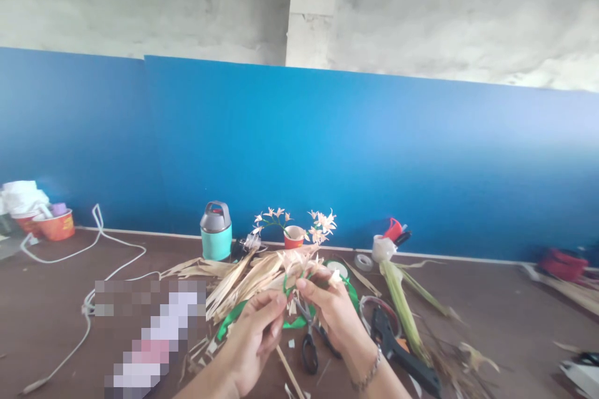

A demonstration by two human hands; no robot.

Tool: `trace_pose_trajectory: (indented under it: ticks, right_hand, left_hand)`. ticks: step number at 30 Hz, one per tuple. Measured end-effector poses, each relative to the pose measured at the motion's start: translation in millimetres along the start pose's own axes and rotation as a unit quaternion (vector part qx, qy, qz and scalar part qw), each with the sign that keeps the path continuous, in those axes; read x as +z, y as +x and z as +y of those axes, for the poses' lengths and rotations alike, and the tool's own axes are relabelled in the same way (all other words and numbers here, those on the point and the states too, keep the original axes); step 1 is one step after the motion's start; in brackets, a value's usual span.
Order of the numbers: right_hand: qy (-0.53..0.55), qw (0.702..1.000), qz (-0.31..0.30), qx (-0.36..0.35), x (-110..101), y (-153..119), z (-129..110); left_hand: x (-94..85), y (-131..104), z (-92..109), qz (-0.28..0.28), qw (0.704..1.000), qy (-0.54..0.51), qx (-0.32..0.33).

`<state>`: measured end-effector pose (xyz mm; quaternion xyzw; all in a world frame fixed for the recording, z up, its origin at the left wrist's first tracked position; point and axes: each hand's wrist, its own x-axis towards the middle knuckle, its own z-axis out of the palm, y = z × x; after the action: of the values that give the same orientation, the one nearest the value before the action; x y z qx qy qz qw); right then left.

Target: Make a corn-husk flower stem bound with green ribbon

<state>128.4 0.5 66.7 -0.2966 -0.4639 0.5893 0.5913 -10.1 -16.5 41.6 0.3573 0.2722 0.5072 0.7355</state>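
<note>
Fingertips pinched, my left hand holds a thin green stem just above the table's middle. My right hand, a bracelet on its wrist, pinches the same flower spray close by. Pale flowers spread above the fingers, made of something like dried husk. Under the hands lie black-handled scissors and green tape or ribbon. A heap of dried husks lies behind and left of my hands. Behind them, a red-and-white paper cup holds finished-looking flower sprays.
A teal flask stands by the blue partition. To the right are a black glue gun, a tape roll and a green husk stalk. A white cable and red tubs are at left.
</note>
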Motion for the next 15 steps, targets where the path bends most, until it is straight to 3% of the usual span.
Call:
trace_pose_trajectory:
  ticks: [6, 15]
  right_hand:
    - [-0.054, 0.998, 0.008, -0.032, -3.2, 1.8, 1.4]
    - [0.057, 0.995, 0.040, 0.064, -7.1, -1.0, 9.3]
  left_hand:
    - [0.3, 0.7, 0.5, 0.014, 0.999, 0.030, 0.005]
    - [2.7, 1.7, 0.9, 0.002, 1.000, 0.002, 0.001]
